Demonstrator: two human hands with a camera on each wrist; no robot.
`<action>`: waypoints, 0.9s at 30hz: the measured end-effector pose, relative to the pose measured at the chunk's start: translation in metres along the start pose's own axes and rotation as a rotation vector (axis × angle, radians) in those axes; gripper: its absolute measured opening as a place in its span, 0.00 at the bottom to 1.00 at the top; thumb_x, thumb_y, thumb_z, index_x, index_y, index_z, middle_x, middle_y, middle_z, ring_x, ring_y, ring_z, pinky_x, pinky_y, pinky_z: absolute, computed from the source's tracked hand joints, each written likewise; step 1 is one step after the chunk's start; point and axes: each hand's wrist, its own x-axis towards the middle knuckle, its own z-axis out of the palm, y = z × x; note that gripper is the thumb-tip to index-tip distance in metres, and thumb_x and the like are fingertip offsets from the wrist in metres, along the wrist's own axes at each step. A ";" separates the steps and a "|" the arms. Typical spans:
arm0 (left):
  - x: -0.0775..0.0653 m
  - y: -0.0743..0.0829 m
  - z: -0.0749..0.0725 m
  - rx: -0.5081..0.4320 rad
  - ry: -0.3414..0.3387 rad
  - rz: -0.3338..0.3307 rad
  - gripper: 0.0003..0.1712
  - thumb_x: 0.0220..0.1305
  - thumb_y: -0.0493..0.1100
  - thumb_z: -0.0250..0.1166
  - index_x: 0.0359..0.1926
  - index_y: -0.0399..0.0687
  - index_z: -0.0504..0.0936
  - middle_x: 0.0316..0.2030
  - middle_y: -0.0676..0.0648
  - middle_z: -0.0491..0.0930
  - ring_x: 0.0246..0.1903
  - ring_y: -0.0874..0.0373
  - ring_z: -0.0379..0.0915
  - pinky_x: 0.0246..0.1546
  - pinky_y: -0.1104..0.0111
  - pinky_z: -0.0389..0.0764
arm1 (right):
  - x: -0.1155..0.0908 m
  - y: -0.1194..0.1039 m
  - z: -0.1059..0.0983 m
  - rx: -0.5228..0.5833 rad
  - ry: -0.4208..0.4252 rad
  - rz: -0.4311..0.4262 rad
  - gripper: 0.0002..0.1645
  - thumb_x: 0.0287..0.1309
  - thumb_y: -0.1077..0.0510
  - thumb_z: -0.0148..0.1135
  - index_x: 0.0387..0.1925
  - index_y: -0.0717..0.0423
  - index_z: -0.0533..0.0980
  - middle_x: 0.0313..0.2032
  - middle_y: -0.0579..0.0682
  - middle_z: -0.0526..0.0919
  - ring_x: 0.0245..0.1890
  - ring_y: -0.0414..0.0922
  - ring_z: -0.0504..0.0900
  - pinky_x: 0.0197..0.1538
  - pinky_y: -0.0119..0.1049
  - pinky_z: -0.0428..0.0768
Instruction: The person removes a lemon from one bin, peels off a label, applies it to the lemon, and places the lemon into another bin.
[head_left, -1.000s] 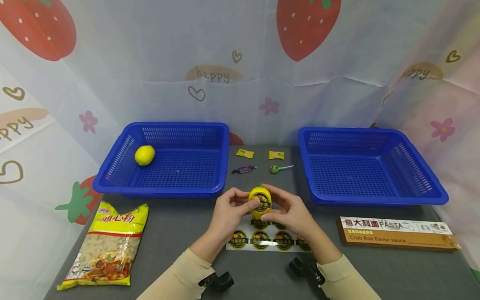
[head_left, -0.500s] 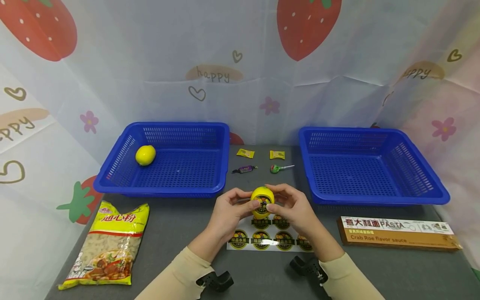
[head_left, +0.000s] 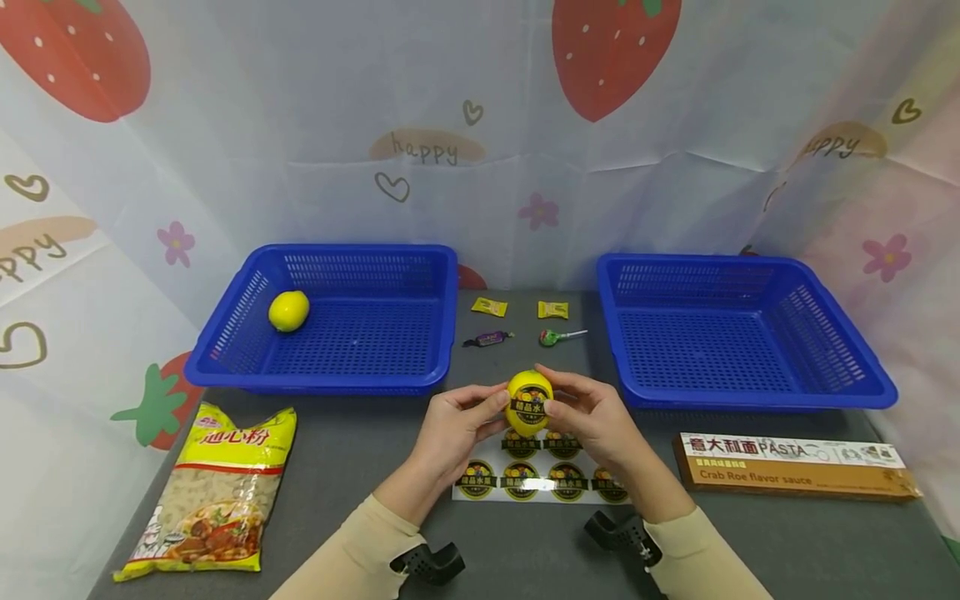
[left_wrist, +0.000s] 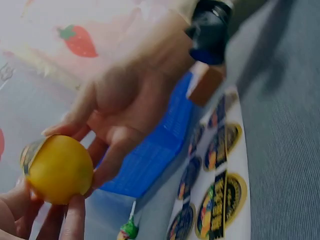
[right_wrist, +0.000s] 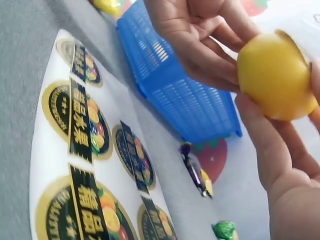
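Both hands hold a yellow lemon (head_left: 531, 379) above the table, just over the far part of the sticker sheet (head_left: 465, 493). A round black-and-gold fruit sticker (head_left: 528, 406) lies on the lemon's near side. My left hand (head_left: 453, 429) pinches the lemon from the left between thumb and fingers. From the right, my right hand (head_left: 596, 421) grips it, the thumb at the sticker's right edge. In the left wrist view, the sticker (left_wrist: 31, 155) curves along the side of the lemon (left_wrist: 62, 170). The right wrist view shows the bare side of the lemon (right_wrist: 272, 75).
A blue basket (head_left: 322, 382) at back left holds another lemon (head_left: 288, 311); a second blue basket (head_left: 757, 398) stands at back right. Between them lie two yellow candies (head_left: 489, 307), a purple candy (head_left: 489, 338) and a lollipop (head_left: 551, 337). A pasta bag (head_left: 217, 492) and pasta box (head_left: 795, 468) flank the hands.
The lemon has shifted slightly right and turned so the sticker shows more fully. The left thumb has slid off the sticker to the lemon's left side; the right thumb has moved up to its right edge.
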 end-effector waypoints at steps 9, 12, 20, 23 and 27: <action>-0.002 0.003 0.003 0.233 -0.077 0.036 0.33 0.63 0.52 0.72 0.64 0.41 0.76 0.55 0.38 0.83 0.49 0.51 0.84 0.47 0.60 0.86 | -0.001 -0.004 0.005 -0.297 0.047 0.034 0.31 0.71 0.52 0.61 0.72 0.50 0.69 0.61 0.59 0.79 0.54 0.49 0.84 0.49 0.43 0.86; -0.004 0.005 0.004 0.257 -0.080 0.019 0.37 0.61 0.53 0.74 0.66 0.40 0.75 0.57 0.38 0.82 0.50 0.50 0.84 0.47 0.61 0.86 | -0.002 -0.004 0.006 -0.366 -0.015 -0.025 0.34 0.68 0.55 0.64 0.73 0.50 0.67 0.64 0.59 0.77 0.58 0.54 0.81 0.49 0.38 0.86; -0.004 0.007 0.005 0.420 -0.022 0.028 0.36 0.56 0.57 0.77 0.59 0.42 0.79 0.52 0.42 0.84 0.49 0.52 0.84 0.45 0.63 0.86 | -0.003 0.001 0.016 -0.334 -0.063 -0.088 0.46 0.55 0.62 0.74 0.74 0.47 0.66 0.65 0.55 0.74 0.62 0.56 0.76 0.53 0.37 0.84; -0.004 0.009 0.004 0.483 0.003 0.034 0.32 0.53 0.59 0.78 0.53 0.45 0.82 0.48 0.45 0.86 0.48 0.53 0.84 0.43 0.64 0.86 | -0.003 0.002 0.018 -0.347 -0.057 -0.104 0.45 0.55 0.63 0.74 0.73 0.49 0.66 0.65 0.56 0.75 0.62 0.59 0.77 0.53 0.37 0.84; -0.003 0.009 0.004 0.444 0.008 0.022 0.29 0.53 0.56 0.79 0.50 0.44 0.83 0.46 0.45 0.87 0.46 0.54 0.84 0.41 0.64 0.87 | -0.002 0.001 0.019 -0.355 -0.066 -0.103 0.45 0.56 0.64 0.73 0.74 0.50 0.66 0.65 0.58 0.74 0.63 0.59 0.77 0.53 0.37 0.84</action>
